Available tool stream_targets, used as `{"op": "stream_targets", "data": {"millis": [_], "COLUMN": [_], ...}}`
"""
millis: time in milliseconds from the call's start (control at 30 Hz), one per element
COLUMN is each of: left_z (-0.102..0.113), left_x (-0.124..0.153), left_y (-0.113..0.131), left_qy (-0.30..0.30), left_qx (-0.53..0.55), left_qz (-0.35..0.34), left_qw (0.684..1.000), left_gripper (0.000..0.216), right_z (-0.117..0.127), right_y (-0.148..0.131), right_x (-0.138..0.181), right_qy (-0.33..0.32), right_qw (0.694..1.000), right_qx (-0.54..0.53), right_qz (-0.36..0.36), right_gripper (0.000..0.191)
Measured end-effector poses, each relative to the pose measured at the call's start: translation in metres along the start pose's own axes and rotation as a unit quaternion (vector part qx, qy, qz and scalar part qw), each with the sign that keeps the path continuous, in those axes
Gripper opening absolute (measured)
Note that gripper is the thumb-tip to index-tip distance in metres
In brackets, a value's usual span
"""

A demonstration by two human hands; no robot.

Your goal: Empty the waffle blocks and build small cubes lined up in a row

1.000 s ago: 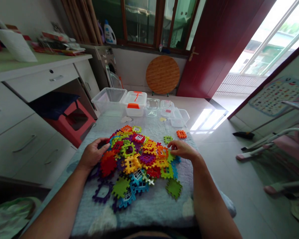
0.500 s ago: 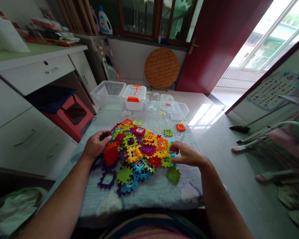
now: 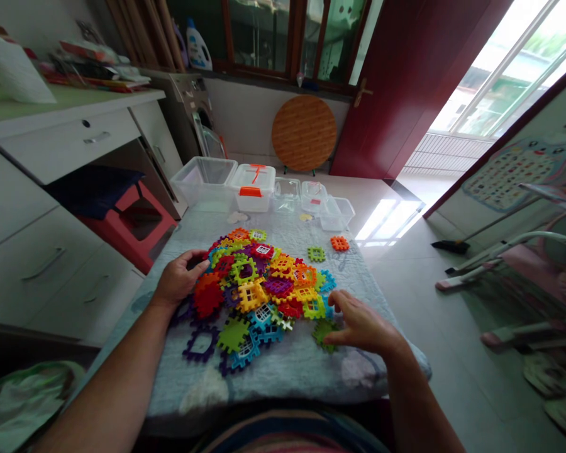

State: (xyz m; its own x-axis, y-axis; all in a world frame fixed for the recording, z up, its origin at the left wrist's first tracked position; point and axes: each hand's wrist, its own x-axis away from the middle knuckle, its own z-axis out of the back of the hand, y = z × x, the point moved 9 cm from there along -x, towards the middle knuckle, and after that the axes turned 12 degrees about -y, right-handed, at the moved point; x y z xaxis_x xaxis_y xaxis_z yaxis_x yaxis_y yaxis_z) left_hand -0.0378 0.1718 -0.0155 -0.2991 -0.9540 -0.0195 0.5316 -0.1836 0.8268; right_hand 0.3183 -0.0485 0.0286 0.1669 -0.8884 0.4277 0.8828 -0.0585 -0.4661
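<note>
A heap of colourful plastic interlocking building blocks [image 3: 252, 294] lies in the middle of the cloth-covered table. My left hand [image 3: 182, 277] rests against the heap's left side, thumb apart from the fingers, with some fingertips hidden behind blocks. Beside it is a red block [image 3: 208, 294]. On the right, my right hand [image 3: 362, 322] is open over a flat green block [image 3: 324, 335], its thumb at that block's edge and its fingers near the blue pieces. A light green block [image 3: 316, 254] and an orange block [image 3: 339, 243] lie apart from the heap.
Along the table's far edge stand a large clear bin [image 3: 205, 182], a lidded box with orange latches [image 3: 255, 187] and several smaller clear containers [image 3: 337, 214]. A red stool [image 3: 144, 236] stands left of the table, near white drawers [image 3: 42, 251].
My right hand has moved down and toward me, from the heap's right edge to the flat green block. My left hand stays at the heap's left side.
</note>
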Motion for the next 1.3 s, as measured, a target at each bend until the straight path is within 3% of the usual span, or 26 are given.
{"op": "stream_targets", "data": {"millis": [100, 200, 367, 567, 700, 767, 900, 1033, 1133, 1200, 1300], "left_z": [0.000, 0.000, 0.001, 0.000, 0.000, 0.001, 0.001, 0.001, 0.001, 0.001, 0.001], "left_x": [0.000, 0.000, 0.000, 0.000, -0.001, 0.000, 0.000, -0.001, -0.002, -0.002, -0.003], "left_y": [-0.001, -0.002, -0.003, -0.002, -0.002, -0.002, -0.001, -0.003, -0.005, -0.005, -0.006], "left_qy": [0.001, 0.003, 0.003, 0.003, 0.004, 0.002, 0.003, 0.008, 0.009, 0.008, 0.005], "left_qx": [-0.008, -0.011, -0.016, -0.012, -0.019, -0.020, -0.021, -0.020, -0.021, -0.020, -0.021], "left_qz": [0.004, 0.003, 0.006, -0.001, -0.002, 0.000, 0.005, 0.003, -0.002, -0.003, -0.002], "left_qw": [1.000, 1.000, 1.000, 1.000, 1.000, 1.000, 1.000, 1.000, 1.000, 1.000, 1.000], "left_gripper": [0.047, 0.046, 0.046, 0.046, 0.045, 0.046, 0.047, 0.044, 0.045, 0.045, 0.046], "right_z": [-0.013, -0.015, 0.007, 0.032, 0.032, 0.033, 0.042, 0.032, 0.029, 0.038, 0.065], "right_y": [-0.006, -0.009, -0.004, 0.023, 0.049, 0.064, 0.079, 0.071, 0.063, 0.059, 0.051], "right_x": [0.005, 0.004, 0.002, -0.001, -0.012, -0.015, -0.005, -0.010, -0.018, -0.025, -0.041], "right_qy": [0.015, 0.037, 0.086, 0.111, 0.114, 0.146, 0.264, 0.212, 0.146, 0.132, 0.162], "right_qw": [1.000, 0.999, 0.996, 0.986, 0.974, 0.972, 0.960, 0.976, 0.988, 0.991, 0.986], "right_qx": [0.020, 0.037, 0.025, -0.124, -0.194, -0.176, -0.030, 0.029, 0.035, 0.037, 0.047], "right_qz": [-0.008, -0.004, 0.013, 0.011, -0.016, -0.048, -0.087, -0.043, -0.017, -0.011, 0.001], "right_gripper": [0.059, 0.049, 0.032, 0.014, 0.028, 0.028, 0.036, 0.056, 0.046, 0.040, 0.042]}}
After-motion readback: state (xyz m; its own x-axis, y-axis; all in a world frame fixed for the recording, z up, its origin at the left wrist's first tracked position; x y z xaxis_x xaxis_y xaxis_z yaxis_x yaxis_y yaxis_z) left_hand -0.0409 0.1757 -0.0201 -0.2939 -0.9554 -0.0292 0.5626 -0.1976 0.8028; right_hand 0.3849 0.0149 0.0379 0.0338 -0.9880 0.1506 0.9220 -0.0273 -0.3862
